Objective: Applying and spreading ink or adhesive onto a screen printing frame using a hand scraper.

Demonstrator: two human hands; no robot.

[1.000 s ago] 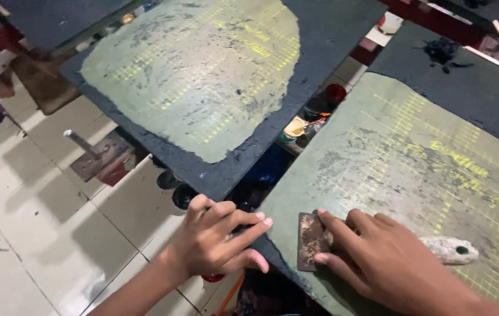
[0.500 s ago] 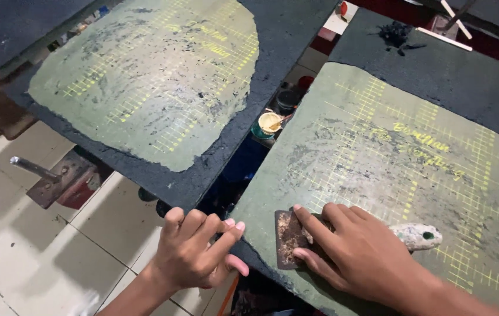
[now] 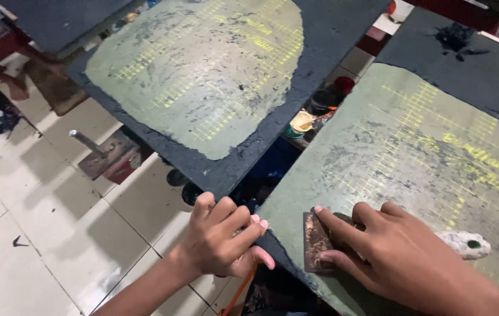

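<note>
Head view, looking down; two dark boards, rough and gritty, each coated with a scuffed olive-green patch under faint yellow grid lines; right-hand board [image 3: 431,152] filling the right half of the frame, second board [image 3: 202,76] across the upper centre, a narrow gap between them. Lower right: right hand [image 3: 401,257] laid flat on the near corner of the right-hand board, fingers [image 3: 334,225] spread and pressed onto a small rusty rectangular scraper [image 3: 315,243]; thumb against its lower edge; pinning it, not wrapped round it. Just behind that hand, a whitish crusted lump [image 3: 466,243] with a dark green spot. Lower centre: left hand [image 3: 223,246] loosely curled, knuckles bent, fingertips touching the board's near edge; holding nothing visible. In the gap: small paint pots [image 3: 305,123], one with yellowish content, partly hidden. Left side of the frame: pale glossy floor tiles [image 3: 33,246], open room there; a rusty metal bracket [image 3: 109,155] with a steel rod upper left of the tiles.
</note>
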